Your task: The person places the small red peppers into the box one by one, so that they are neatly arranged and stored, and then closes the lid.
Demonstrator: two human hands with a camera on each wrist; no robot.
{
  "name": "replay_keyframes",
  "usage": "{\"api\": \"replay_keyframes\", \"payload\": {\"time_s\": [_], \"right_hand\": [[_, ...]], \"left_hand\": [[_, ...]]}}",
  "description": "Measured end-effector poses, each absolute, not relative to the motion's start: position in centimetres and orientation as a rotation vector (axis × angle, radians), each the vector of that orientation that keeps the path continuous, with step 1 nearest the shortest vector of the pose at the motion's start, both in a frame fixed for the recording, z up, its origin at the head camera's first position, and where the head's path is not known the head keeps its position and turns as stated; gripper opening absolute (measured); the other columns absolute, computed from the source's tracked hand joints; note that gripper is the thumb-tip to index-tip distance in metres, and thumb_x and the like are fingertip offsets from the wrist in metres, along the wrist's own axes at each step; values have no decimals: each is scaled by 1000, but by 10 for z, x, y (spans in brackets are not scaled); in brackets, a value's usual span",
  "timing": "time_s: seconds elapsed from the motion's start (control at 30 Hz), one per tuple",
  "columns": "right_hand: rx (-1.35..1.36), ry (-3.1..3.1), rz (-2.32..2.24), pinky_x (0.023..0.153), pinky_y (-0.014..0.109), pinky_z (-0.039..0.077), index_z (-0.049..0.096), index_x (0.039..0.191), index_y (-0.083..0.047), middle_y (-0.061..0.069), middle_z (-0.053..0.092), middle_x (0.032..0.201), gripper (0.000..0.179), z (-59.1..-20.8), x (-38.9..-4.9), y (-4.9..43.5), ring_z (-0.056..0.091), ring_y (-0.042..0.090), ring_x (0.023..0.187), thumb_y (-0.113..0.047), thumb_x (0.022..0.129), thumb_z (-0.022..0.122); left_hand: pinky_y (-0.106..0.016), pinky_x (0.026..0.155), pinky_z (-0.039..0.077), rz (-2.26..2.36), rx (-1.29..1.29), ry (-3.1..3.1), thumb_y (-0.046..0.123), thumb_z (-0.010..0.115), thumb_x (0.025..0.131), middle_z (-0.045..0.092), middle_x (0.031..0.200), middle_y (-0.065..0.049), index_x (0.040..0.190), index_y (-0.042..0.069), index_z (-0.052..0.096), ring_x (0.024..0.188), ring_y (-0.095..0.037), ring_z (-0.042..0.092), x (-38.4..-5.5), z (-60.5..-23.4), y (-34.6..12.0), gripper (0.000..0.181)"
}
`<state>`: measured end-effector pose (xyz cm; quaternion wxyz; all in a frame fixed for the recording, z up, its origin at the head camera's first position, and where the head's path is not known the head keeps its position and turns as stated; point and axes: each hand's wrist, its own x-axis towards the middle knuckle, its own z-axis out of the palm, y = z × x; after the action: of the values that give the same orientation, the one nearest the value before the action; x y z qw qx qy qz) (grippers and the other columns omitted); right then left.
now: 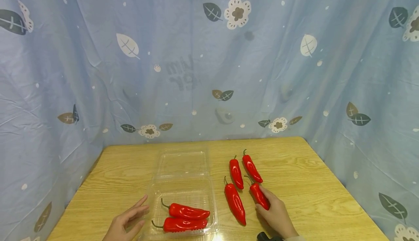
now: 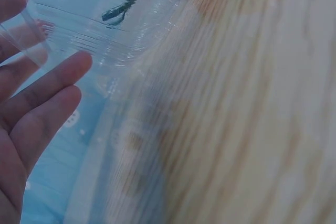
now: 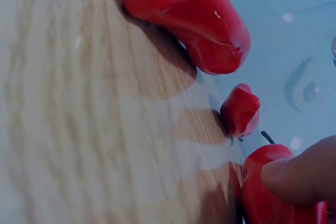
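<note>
1 red pepper [image 1: 257, 194] is pinched by the right hand [image 1: 275, 212]; the left hand [image 1: 126, 221] is loosely extended.

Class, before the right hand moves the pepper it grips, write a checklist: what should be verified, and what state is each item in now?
1. Grip: ok. The right hand grips a pepper on the right of the table.
2. Held pepper off the table: cannot tell.
3. Lid open: ok. The lid lies open beyond the box.
4. Room inside: ok. Bare floor shows behind the two peppers there.
5. Low path to the box: not ok. Another pepper lies between, so lifting over it seems wise.
6. Left hand empty: ok. It is beside the box.
</note>
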<state>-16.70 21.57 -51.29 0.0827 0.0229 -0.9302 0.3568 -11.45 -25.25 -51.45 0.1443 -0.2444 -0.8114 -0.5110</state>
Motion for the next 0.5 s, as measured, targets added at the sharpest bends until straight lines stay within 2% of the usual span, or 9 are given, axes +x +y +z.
{"api": "replay_keyframes", "payload": {"time_s": [0.23,0.5], "right_hand": [[62,-2775,1078,79,36,52,50,136,-3,21,58,128,59,-514,-168,220,60,28,106,-12,82,72],[52,-2724,1187,78,36,53,52,134,-2,22,60,125,55,-510,-166,222,60,29,104,-9,83,71]], "left_hand": [[-18,79,56,-1472,-719,-2337,-9,63,84,42,146,11,120,-9,58,105,-4,63,-114,-514,-252,36],[-18,80,56,-1501,-666,-2372,-5,63,86,40,144,17,121,-8,58,104,-5,63,-113,-512,-252,35]]}}
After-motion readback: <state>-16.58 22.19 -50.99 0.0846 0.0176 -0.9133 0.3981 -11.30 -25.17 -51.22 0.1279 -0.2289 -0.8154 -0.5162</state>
